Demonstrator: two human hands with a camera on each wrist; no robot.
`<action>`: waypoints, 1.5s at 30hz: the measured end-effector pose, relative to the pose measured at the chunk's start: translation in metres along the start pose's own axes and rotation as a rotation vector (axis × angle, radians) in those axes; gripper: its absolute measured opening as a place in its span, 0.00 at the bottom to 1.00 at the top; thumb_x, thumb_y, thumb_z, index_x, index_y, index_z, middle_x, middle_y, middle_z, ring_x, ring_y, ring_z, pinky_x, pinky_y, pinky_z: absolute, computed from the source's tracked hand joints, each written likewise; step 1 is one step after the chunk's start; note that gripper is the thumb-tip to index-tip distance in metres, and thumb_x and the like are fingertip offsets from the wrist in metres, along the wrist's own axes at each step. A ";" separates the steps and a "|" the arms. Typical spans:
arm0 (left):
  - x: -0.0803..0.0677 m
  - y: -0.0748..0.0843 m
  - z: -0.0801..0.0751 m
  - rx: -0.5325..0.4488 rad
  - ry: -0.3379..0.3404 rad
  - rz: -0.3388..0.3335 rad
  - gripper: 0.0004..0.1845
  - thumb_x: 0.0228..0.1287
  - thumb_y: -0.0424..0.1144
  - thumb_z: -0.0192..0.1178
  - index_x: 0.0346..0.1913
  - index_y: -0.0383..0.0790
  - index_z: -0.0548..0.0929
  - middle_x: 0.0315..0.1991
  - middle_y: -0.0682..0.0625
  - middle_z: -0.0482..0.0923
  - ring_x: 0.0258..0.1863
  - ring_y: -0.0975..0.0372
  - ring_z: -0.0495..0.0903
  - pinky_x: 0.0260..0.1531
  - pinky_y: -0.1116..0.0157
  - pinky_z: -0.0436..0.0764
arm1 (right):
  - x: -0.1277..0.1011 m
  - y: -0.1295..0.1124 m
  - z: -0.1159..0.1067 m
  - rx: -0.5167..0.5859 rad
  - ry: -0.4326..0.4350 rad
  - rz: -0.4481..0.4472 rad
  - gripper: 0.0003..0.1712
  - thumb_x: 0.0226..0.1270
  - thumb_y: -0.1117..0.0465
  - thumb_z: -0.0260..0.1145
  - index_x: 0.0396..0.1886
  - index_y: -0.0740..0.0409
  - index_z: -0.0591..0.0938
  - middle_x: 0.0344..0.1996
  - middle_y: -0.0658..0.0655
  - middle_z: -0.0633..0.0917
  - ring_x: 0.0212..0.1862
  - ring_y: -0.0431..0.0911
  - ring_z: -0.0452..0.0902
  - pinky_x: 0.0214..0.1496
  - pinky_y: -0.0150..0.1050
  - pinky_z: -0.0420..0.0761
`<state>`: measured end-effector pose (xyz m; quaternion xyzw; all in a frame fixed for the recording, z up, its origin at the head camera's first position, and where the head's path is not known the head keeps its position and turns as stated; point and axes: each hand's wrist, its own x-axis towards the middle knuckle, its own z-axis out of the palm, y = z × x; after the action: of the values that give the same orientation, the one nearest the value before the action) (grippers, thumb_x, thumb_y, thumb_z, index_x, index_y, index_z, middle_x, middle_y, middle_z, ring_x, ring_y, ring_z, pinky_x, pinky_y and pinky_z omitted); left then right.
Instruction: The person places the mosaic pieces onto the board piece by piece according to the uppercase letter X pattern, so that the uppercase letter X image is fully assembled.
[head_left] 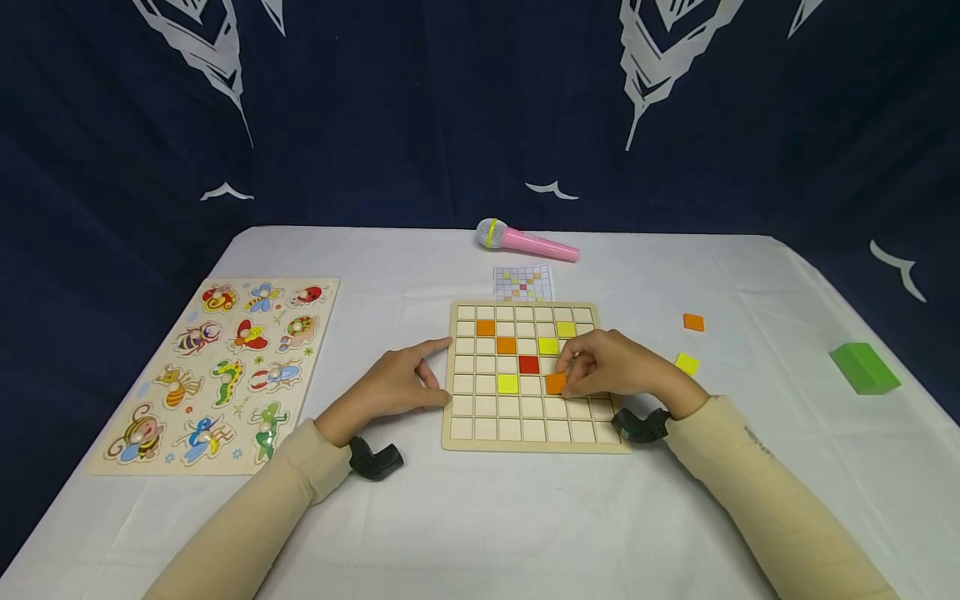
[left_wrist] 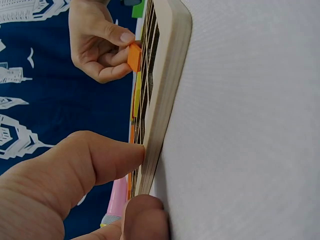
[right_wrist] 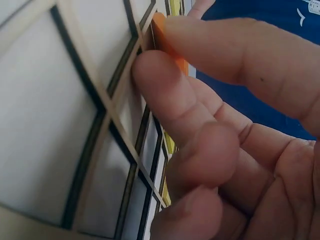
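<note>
A wooden grid board [head_left: 525, 446] lies on the white table, with several orange, yellow and red square tiles in its cells. My right hand [head_left: 617, 364] pinches an orange tile [head_left: 555, 383] between thumb and fingers over a cell right of the middle. In the left wrist view that orange tile [left_wrist: 134, 57] is tilted against the grid. At the board's left edge, my left hand [head_left: 396, 379] touches the rim with its thumb and a finger, spread apart. A red tile [head_left: 528, 365] sits near the middle cells.
A loose orange tile [head_left: 693, 322] and a loose yellow tile [head_left: 687, 364] lie right of the board. Behind it are a printed grid card [head_left: 522, 283] and a pink microphone [head_left: 536, 243]. An insect puzzle board [head_left: 247, 350] lies left; a green block [head_left: 865, 368] stands far right.
</note>
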<state>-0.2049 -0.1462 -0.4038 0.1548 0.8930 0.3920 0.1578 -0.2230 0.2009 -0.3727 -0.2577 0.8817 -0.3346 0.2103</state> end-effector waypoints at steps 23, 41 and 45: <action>0.001 0.001 -0.001 0.002 0.007 -0.001 0.47 0.58 0.36 0.76 0.81 0.35 0.69 0.33 0.49 0.84 0.21 0.62 0.81 0.28 0.64 0.75 | 0.003 -0.001 0.003 0.003 -0.012 -0.003 0.12 0.63 0.67 0.78 0.44 0.63 0.87 0.25 0.48 0.86 0.29 0.43 0.76 0.37 0.36 0.75; 0.000 0.001 0.001 0.001 0.005 -0.015 0.47 0.58 0.36 0.75 0.81 0.36 0.69 0.34 0.49 0.83 0.21 0.62 0.81 0.29 0.64 0.75 | -0.038 0.032 -0.022 0.050 0.147 -0.127 0.10 0.69 0.72 0.73 0.48 0.61 0.89 0.33 0.47 0.85 0.33 0.40 0.73 0.38 0.32 0.73; -0.001 0.002 0.001 -0.001 0.001 -0.014 0.47 0.58 0.36 0.75 0.82 0.35 0.69 0.34 0.49 0.83 0.21 0.62 0.81 0.29 0.64 0.75 | -0.055 0.050 -0.028 0.035 0.226 -0.146 0.09 0.71 0.73 0.71 0.48 0.62 0.89 0.34 0.46 0.87 0.35 0.39 0.77 0.38 0.31 0.76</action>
<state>-0.2039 -0.1448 -0.4030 0.1484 0.8940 0.3913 0.1599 -0.2110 0.2786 -0.3775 -0.2781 0.8726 -0.3914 0.0894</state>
